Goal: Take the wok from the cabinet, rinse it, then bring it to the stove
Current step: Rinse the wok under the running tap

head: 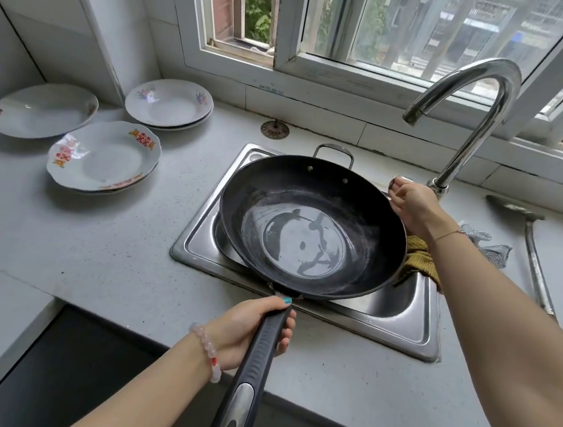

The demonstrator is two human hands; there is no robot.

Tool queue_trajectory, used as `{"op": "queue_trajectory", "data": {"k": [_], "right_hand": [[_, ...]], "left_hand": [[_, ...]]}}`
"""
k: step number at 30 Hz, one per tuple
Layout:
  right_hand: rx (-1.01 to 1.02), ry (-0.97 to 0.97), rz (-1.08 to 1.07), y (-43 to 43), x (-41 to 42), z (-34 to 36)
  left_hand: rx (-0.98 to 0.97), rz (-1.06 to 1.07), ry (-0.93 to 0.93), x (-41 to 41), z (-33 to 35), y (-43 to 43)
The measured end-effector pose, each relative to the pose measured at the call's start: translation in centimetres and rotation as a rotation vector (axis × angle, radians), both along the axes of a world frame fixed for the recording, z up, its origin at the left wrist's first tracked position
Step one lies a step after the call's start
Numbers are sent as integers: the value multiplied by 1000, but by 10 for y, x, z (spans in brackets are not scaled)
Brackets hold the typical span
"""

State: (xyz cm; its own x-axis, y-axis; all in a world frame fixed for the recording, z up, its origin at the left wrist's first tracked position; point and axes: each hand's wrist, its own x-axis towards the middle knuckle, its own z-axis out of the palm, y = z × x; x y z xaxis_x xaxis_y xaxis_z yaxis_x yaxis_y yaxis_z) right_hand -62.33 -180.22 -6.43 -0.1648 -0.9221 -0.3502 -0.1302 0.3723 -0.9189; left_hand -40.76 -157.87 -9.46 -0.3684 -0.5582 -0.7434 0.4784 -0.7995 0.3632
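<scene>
A black wok point(309, 226) with a long dark handle hangs over the steel sink point(396, 324). A shallow pool of water lies in its bottom. My left hand point(255, 328) is closed around the handle near the bowl. My right hand point(415, 205) rests on the wok's far right rim, beside the base of the chrome tap point(468, 117). The tap's spout ends above the wok's right side, and no water runs from it.
Stacks of white plates point(103, 158) stand on the grey counter to the left. A metal spatula point(531, 251), a wire scourer point(487, 243) and a yellow cloth point(420, 261) lie right of the sink. A window runs behind. A dark opening lies below the counter at bottom left.
</scene>
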Motion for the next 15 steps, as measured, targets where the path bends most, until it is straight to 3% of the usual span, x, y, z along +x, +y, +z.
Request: {"op": "queue_trajectory", "data": {"k": [15], "right_hand": [[3, -151, 96, -4, -11, 1]], "left_hand": [[-26, 4, 12, 1, -3, 0]]}}
